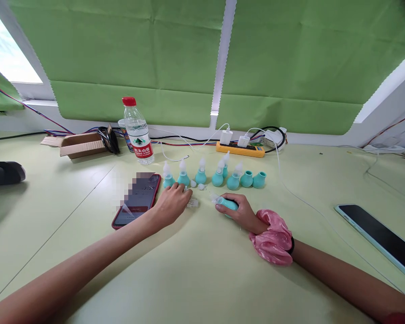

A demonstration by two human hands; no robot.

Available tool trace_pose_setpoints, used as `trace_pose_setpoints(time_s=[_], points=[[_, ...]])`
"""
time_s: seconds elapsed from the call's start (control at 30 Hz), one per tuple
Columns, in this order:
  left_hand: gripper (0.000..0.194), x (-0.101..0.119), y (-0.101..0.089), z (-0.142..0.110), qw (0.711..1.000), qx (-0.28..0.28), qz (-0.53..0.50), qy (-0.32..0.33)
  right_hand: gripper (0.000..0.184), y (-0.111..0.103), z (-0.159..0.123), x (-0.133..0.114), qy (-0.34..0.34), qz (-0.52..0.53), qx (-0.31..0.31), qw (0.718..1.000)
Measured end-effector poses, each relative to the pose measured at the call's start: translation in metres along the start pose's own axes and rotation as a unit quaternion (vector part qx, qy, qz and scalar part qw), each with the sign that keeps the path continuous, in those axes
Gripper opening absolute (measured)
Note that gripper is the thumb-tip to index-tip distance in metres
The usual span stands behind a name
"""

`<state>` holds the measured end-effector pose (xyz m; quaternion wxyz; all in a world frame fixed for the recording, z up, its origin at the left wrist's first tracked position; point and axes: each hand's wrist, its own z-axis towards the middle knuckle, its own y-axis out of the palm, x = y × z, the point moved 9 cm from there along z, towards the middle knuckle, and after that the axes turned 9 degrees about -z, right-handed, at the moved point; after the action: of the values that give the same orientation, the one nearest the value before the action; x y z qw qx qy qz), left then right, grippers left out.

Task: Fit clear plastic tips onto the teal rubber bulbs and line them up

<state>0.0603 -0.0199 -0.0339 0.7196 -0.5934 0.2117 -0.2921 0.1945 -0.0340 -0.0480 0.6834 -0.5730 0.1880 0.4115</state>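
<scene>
My right hand (240, 211) is closed around a teal squeeze bulb (227, 203), which lies on its side with a clear plastic piece at its mouth pointing left. To the left, my left hand (174, 201) reaches palm down to the table, its fingers curled together over a small pale piece that they mostly hide. Next to those fingers are a clear plastic part (192, 203) and small white tips (201, 186). Behind both hands stands a row of teal bulbs with clear pointed tips (200, 175). Two bulbs without tips (259, 180) stand at its right end.
A phone in a red case (138, 202) lies left of my left hand; another phone (378, 234) is far right. Behind are a water bottle (139, 135), a cardboard box (84, 145) and a yellow power strip (240, 149). A white cable (303, 198) crosses the table's right side.
</scene>
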Motion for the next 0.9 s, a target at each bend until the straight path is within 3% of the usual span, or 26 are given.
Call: trace_pose_setpoints(time_s=[0.17, 0.27, 0.33, 0.43, 0.6, 0.73, 0.8, 0.9], points=[[0.020, 0.004, -0.007, 0.003, 0.998, 0.025, -0.053, -0.003, 0.020, -0.001, -0.003, -0.008, -0.042, -0.035, 0.015, 0.998], [0.011, 0.004, -0.026, 0.000, 0.971, 0.107, -0.212, -0.024, 0.016, -0.002, -0.006, -0.017, -0.082, -0.058, 0.032, 0.994], [0.009, -0.002, -0.035, -0.005, 0.906, 0.159, -0.388, -0.063, 0.014, -0.002, -0.008, -0.023, -0.103, -0.077, 0.037, 0.991], [0.034, -0.002, -0.027, -0.009, 0.779, 0.152, -0.597, -0.116, 0.011, -0.003, -0.009, -0.028, -0.116, -0.094, 0.042, 0.988], [0.026, 0.006, -0.007, -0.015, 0.658, 0.138, -0.716, -0.188, 0.009, -0.007, -0.011, -0.029, -0.118, -0.094, 0.063, 0.987], [0.029, 0.010, 0.021, -0.022, 0.536, 0.099, -0.797, -0.262, 0.009, -0.008, -0.012, -0.031, -0.127, -0.094, 0.065, 0.985], [0.031, 0.010, 0.028, -0.024, 0.506, 0.086, -0.812, -0.279, 0.009, -0.007, -0.013, -0.032, -0.129, -0.098, 0.063, 0.985], [0.031, 0.007, 0.032, -0.024, 0.488, 0.090, -0.819, -0.289, 0.008, -0.006, -0.013, -0.033, -0.132, -0.104, 0.057, 0.984]])
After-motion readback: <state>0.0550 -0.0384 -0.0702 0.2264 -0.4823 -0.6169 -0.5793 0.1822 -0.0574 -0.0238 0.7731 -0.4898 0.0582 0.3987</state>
